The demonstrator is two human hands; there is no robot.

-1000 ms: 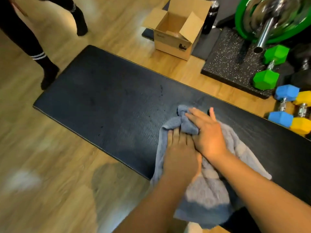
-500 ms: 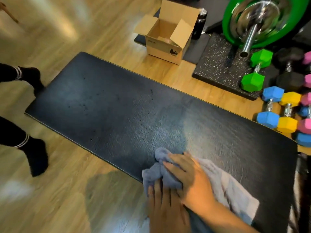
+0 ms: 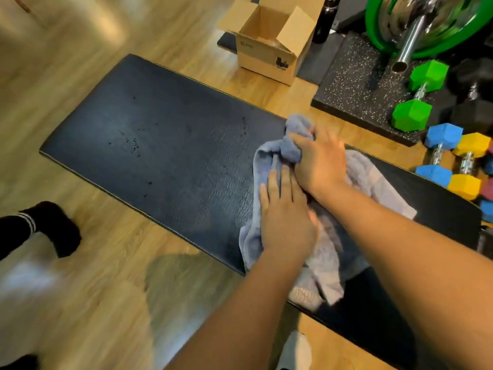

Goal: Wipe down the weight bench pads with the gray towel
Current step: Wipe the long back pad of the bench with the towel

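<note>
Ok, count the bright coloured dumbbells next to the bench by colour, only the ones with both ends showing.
Green dumbbell: 1
Blue dumbbell: 1
Yellow dumbbell: 1
Total: 3
More coloured ends at the right edge are cut off, so they are not counted.

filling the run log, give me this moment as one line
stage: wiping | left hand: flat on gray towel | right hand: gripping bunched towel | bench pad: specks remain at far end

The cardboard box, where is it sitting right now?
In the head view, the open cardboard box stands on the wooden floor beyond the bench pad's far edge, just left of the black bottle.
</note>
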